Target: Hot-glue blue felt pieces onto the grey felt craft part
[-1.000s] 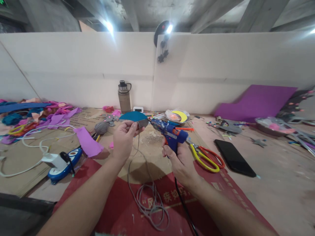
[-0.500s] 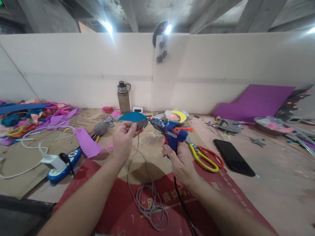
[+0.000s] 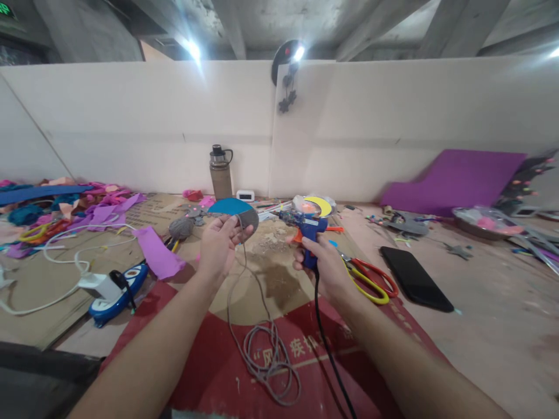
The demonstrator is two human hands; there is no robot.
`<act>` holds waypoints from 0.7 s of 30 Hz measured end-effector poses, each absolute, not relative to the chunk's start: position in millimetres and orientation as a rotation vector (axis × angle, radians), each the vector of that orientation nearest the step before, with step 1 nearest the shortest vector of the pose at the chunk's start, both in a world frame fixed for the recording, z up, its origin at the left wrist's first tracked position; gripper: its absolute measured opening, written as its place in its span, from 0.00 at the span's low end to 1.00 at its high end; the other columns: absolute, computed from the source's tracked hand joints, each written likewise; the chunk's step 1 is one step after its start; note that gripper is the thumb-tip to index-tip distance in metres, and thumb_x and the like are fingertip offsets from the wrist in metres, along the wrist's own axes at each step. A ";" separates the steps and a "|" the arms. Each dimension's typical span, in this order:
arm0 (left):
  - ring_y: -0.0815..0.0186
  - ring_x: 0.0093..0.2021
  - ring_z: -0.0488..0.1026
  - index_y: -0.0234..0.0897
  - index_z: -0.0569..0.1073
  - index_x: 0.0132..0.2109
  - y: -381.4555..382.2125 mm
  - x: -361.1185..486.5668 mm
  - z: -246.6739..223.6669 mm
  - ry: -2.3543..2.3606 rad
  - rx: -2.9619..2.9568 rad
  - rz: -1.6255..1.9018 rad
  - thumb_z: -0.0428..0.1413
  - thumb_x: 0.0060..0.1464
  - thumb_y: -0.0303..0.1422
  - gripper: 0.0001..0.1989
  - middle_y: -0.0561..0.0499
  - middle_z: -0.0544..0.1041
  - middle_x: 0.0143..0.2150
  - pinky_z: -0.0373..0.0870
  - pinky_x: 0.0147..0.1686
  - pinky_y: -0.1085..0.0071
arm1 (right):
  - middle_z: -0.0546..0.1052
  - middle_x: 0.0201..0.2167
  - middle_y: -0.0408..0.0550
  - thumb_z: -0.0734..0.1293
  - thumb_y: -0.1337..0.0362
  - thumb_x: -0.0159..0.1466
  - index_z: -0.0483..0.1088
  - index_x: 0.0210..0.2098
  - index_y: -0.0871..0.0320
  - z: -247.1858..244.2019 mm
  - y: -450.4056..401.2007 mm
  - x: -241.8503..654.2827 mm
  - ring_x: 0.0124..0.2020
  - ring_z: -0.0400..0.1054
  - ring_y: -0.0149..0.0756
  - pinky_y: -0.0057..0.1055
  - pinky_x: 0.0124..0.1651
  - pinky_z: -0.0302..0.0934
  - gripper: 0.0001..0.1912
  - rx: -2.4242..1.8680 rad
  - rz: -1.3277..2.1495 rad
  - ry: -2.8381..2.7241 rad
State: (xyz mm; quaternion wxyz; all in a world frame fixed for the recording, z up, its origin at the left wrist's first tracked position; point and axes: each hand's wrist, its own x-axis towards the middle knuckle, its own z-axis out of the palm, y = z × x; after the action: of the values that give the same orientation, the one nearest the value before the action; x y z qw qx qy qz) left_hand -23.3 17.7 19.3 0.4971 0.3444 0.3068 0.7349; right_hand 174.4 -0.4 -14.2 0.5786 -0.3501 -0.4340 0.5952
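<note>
My left hand [image 3: 220,241] is closed on a rounded felt piece, its upper part blue [image 3: 230,206] and its lower part grey [image 3: 250,220]. Grey cord [image 3: 271,364] runs down from under these fingers to a loose coil on the red sheet. In my right hand [image 3: 325,262] is a blue hot glue gun [image 3: 312,233], gripped by its handle, its nozzle pointing left toward the felt with a gap between them. A black cable [image 3: 325,343] hangs from the handle. Scissors [image 3: 371,282] with yellow and red handles lie just right of that hand.
A black phone [image 3: 414,279] lies at the right. A blue power strip [image 3: 117,297] with a white plug and cables sits at the left, near felt scraps [image 3: 100,209]. A bottle [image 3: 220,174] stands against the white partition, and a ball of grey yarn [image 3: 181,227] rests nearby.
The glue gun has drawn back to the right, away from the felt piece. My left hand has turned the felt, so more of its grey part shows.
</note>
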 end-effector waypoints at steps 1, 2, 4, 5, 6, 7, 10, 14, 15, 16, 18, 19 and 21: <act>0.71 0.28 0.75 0.36 0.67 0.31 17.6 -23.2 19.7 0.747 0.839 1.784 0.66 0.42 0.31 0.14 0.56 0.74 0.27 0.79 0.42 0.63 | 0.75 0.30 0.43 0.67 0.58 0.59 0.66 0.40 0.56 -17.0 7.7 176.8 0.23 0.61 0.27 0.24 0.23 0.58 0.12 -0.852 1.440 -0.994; 0.71 0.27 0.75 0.36 0.67 0.30 17.3 -22.8 20.2 0.753 0.852 1.795 0.67 0.42 0.32 0.15 0.56 0.74 0.26 0.79 0.42 0.62 | 0.76 0.31 0.45 0.67 0.59 0.58 0.67 0.39 0.57 -20.3 16.0 179.4 0.22 0.62 0.27 0.24 0.22 0.58 0.11 -0.898 1.469 -1.008; 0.71 0.27 0.75 0.36 0.67 0.30 16.1 -21.2 20.9 0.774 0.909 1.839 0.68 0.41 0.33 0.16 0.57 0.73 0.25 0.79 0.42 0.61 | 0.77 0.30 0.47 0.67 0.61 0.56 0.67 0.35 0.58 -28.0 32.0 185.5 0.20 0.62 0.28 0.25 0.21 0.58 0.09 -1.060 1.391 -1.108; 0.71 0.27 0.75 0.36 0.68 0.30 15.3 -20.3 20.9 0.791 0.956 1.864 0.68 0.41 0.34 0.16 0.57 0.73 0.25 0.79 0.42 0.61 | 0.77 0.27 0.47 0.67 0.60 0.56 0.68 0.32 0.58 -31.9 39.1 189.6 0.20 0.62 0.29 0.27 0.21 0.59 0.08 -1.144 1.286 -1.210; 0.71 0.27 0.75 0.36 0.69 0.30 14.4 -19.4 20.8 0.812 1.012 1.890 0.68 0.41 0.35 0.15 0.57 0.73 0.25 0.79 0.42 0.61 | 0.75 0.23 0.46 0.66 0.59 0.56 0.67 0.28 0.57 -35.3 45.4 194.7 0.19 0.63 0.30 0.28 0.21 0.59 0.08 -1.223 1.163 -1.319; 0.71 0.28 0.75 0.35 0.70 0.30 13.4 -18.6 20.5 0.838 1.072 1.912 0.67 0.43 0.36 0.14 0.56 0.73 0.25 0.79 0.42 0.62 | 0.73 0.19 0.45 0.67 0.59 0.56 0.66 0.24 0.57 -37.9 50.4 201.0 0.18 0.62 0.32 0.28 0.20 0.57 0.09 -1.261 1.095 -1.367; 0.69 0.30 0.76 0.36 0.72 0.30 10.1 -17.4 19.7 0.925 1.227 1.960 0.64 0.47 0.36 0.10 0.54 0.75 0.26 0.78 0.41 0.65 | 0.61 0.10 0.40 0.70 0.61 0.53 0.60 0.15 0.55 -37.7 55.9 221.2 0.15 0.56 0.30 0.28 0.20 0.51 0.17 -1.296 0.961 -1.423; 0.67 0.29 0.76 0.37 0.76 0.31 5.9 -19.7 18.4 1.170 1.440 1.999 0.61 0.50 0.34 0.05 0.52 0.79 0.28 0.75 0.36 0.71 | 0.62 0.13 0.39 0.68 0.59 0.55 0.61 0.16 0.55 -17.8 36.5 217.0 0.19 0.57 0.30 0.28 0.24 0.52 0.16 -1.290 0.686 -1.484; 0.67 0.29 0.76 0.38 0.77 0.32 4.9 -20.8 17.7 1.245 1.526 2.005 0.60 0.50 0.33 0.04 0.52 0.79 0.28 0.74 0.35 0.71 | 0.68 0.18 0.41 0.67 0.58 0.57 0.64 0.21 0.56 -10.9 28.5 206.0 0.23 0.61 0.32 0.29 0.28 0.56 0.12 -1.274 0.615 -1.487; 0.67 0.29 0.76 0.38 0.79 0.33 3.9 -22.0 17.0 1.299 1.624 2.011 0.60 0.50 0.32 0.04 0.52 0.79 0.28 0.73 0.35 0.72 | 0.71 0.25 0.43 0.66 0.57 0.59 0.66 0.27 0.57 -4.1 20.4 191.6 0.28 0.65 0.33 0.30 0.33 0.60 0.10 -1.224 0.619 -1.471; 0.66 0.32 0.76 0.41 0.80 0.37 2.1 -24.4 15.5 1.309 1.821 1.992 0.60 0.50 0.31 0.06 0.52 0.81 0.32 0.72 0.38 0.71 | 0.75 0.36 0.46 0.66 0.58 0.59 0.65 0.36 0.56 8.0 6.7 157.4 0.39 0.69 0.34 0.34 0.44 0.64 0.10 -1.044 0.828 -1.457; 0.66 0.34 0.76 0.41 0.80 0.39 1.4 -25.5 15.1 1.287 1.906 1.977 0.60 0.50 0.30 0.08 0.51 0.81 0.35 0.71 0.40 0.71 | 0.75 0.40 0.47 0.67 0.60 0.58 0.63 0.37 0.55 12.9 2.0 140.4 0.42 0.70 0.33 0.34 0.47 0.64 0.11 -0.941 0.965 -1.415; 0.65 0.37 0.77 0.42 0.80 0.41 1.2 -27.2 14.7 1.258 2.004 1.955 0.59 0.51 0.30 0.09 0.50 0.81 0.38 0.71 0.43 0.71 | 0.74 0.39 0.45 0.67 0.64 0.56 0.59 0.39 0.54 19.6 -2.9 113.1 0.40 0.70 0.31 0.34 0.47 0.65 0.14 -0.769 1.244 -1.279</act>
State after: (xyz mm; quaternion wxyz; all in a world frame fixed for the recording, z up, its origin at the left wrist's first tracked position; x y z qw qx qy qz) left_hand -27.2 1.2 14.7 0.0364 0.6525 0.4097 0.6365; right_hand 113.1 -2.9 19.6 0.5642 -0.3267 -0.5434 0.5288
